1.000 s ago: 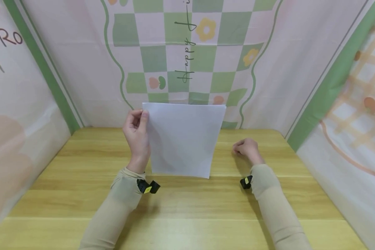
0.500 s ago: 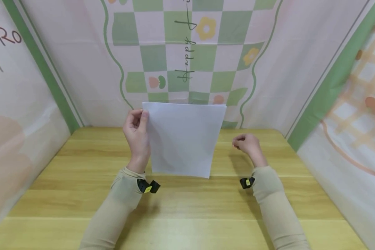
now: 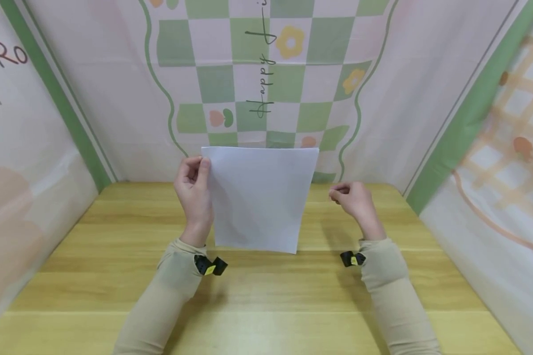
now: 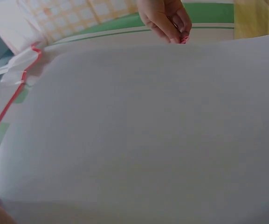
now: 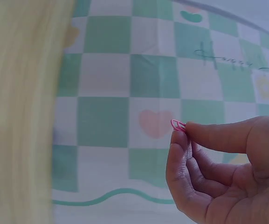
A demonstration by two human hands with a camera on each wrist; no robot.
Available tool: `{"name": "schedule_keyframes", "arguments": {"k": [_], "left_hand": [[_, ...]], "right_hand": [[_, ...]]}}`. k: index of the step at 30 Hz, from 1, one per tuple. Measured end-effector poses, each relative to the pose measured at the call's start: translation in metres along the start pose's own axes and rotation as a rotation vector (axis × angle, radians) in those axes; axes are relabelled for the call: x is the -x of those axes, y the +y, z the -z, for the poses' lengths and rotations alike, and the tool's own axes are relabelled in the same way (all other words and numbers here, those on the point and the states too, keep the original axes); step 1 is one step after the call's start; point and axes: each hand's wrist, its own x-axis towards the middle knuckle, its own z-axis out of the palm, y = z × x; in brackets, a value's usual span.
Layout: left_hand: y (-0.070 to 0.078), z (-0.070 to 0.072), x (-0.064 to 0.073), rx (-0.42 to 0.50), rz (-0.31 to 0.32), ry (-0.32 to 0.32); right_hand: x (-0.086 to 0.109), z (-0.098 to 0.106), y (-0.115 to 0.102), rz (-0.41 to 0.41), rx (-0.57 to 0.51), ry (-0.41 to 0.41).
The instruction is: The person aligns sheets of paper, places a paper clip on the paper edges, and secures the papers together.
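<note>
My left hand (image 3: 194, 192) pinches the upper left corner of a white paper sheet (image 3: 262, 197), held upright above the table; at the top right the edge seems doubled in the earlier frames. To the right of the paper and apart from it is my right hand (image 3: 353, 202). In the right wrist view its thumb and index finger pinch a small pink paper clip (image 5: 177, 125), its looped end sticking out from the fingertips. The left wrist view is mostly filled by the paper, with the right hand (image 4: 164, 18) and a bit of pink beyond its edge.
A wooden table (image 3: 266, 296) lies under both hands. Behind it hangs a green and white checked cloth (image 3: 284, 79), with printed cloth walls at the left and right. A small black camera (image 3: 210, 265) sits on each wrist.
My right hand has risen slightly off the table area and turned a little, still pinching. The left hand and paper stay nearly in place; the whole head view shifts slightly.
</note>
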Motion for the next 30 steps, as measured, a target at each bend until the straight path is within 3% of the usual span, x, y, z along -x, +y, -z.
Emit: {"name": "schedule_keyframes", "arguments": {"k": [12,30], "left_hand": [[0.0,-0.001,0.0,-0.003,0.001,-0.002],[-0.001,-0.004,0.002,-0.013,0.001,-0.007]], "right_hand": [[0.017,0.015,-0.025,0.074,-0.036,0.051],[0.032,0.027,-0.051,0.095,-0.089,0.101]]}}
